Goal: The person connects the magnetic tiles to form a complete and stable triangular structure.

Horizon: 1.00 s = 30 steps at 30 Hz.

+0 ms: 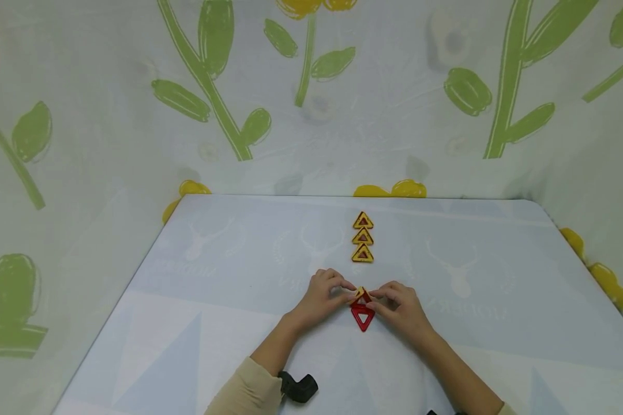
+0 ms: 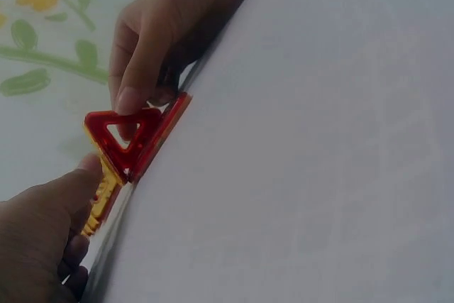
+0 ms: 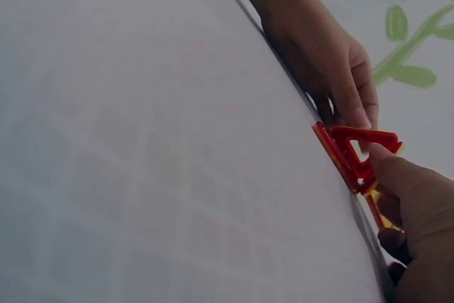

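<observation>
Near the middle of the table, my left hand [image 1: 322,297] and right hand [image 1: 398,305] pinch a small group of triangular frame tiles from either side. A yellow tile [image 1: 360,292] leans at the top of the group. One red triangular tile [image 2: 126,164] stands tilted up, joined to neighbours along its edges; my right fingertips grip its top edge in the left wrist view. My left thumb and fingers hold the yellow tile beside it. Toward me, a red triangular tile [image 1: 363,328] lies flat, touching the raised ones. Fingers partly hide the joints.
Farther back, several yellow triangular tiles [image 1: 362,259] with red centres lie in a straight column pointing away. The white patterned table [image 1: 228,346] ends at a back edge before a flower-print cloth [image 1: 374,144]. A black wrist device [image 1: 299,388] sits by my left sleeve.
</observation>
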Each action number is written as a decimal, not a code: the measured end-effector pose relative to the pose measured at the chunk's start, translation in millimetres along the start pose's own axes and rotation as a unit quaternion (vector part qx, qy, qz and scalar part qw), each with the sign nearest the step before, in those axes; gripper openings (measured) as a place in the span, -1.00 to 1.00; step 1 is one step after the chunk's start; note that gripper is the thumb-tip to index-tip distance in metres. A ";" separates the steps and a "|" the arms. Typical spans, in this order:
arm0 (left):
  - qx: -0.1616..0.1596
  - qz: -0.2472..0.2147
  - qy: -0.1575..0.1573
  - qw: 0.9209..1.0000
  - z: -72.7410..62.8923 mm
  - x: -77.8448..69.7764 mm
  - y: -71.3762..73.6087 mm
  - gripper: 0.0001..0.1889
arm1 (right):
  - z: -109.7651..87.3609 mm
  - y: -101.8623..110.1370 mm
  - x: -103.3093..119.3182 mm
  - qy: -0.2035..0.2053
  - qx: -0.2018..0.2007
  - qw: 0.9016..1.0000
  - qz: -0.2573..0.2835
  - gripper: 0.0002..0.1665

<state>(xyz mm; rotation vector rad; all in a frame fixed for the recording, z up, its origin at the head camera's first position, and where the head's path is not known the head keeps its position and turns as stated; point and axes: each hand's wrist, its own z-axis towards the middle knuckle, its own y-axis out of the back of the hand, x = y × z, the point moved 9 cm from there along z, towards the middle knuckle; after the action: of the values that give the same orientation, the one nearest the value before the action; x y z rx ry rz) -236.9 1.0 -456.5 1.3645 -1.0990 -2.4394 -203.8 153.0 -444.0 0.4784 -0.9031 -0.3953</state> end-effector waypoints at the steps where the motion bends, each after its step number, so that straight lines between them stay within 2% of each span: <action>1: 0.003 0.003 0.001 1.000 -0.2 0.5 -0.1 -0.81 | -0.6 -0.4 -0.5 -0.002 0.004 1.000 -0.010 -0.71; 9: 0.052 0.047 0.010 0.998 -1.2 2.7 -4.8 -0.62 | -2.9 -7.4 4.9 0.015 0.061 0.995 -0.075 -0.40; 15: 0.080 0.089 0.004 0.993 -1.4 0.7 -8.6 -0.54 | -4.7 -15.5 -0.2 -0.017 0.125 0.987 -0.102 -0.20; 23: 0.087 0.082 0.027 0.993 -1.7 4.0 -8.8 -0.56 | -5.6 -14.1 -2.1 -0.030 0.146 0.986 -0.079 -0.26; 30: 0.074 0.082 0.008 0.994 -1.5 2.7 -6.4 -0.58 | -3.8 -8.2 -1.5 -0.024 0.138 0.986 -0.091 -0.37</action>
<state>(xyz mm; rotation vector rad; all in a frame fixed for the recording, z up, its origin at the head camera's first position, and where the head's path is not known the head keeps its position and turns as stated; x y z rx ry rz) -235.9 3.7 -463.0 1.2753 -1.3549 -2.2673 -202.6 147.9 -451.5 0.8129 -0.9687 -0.4506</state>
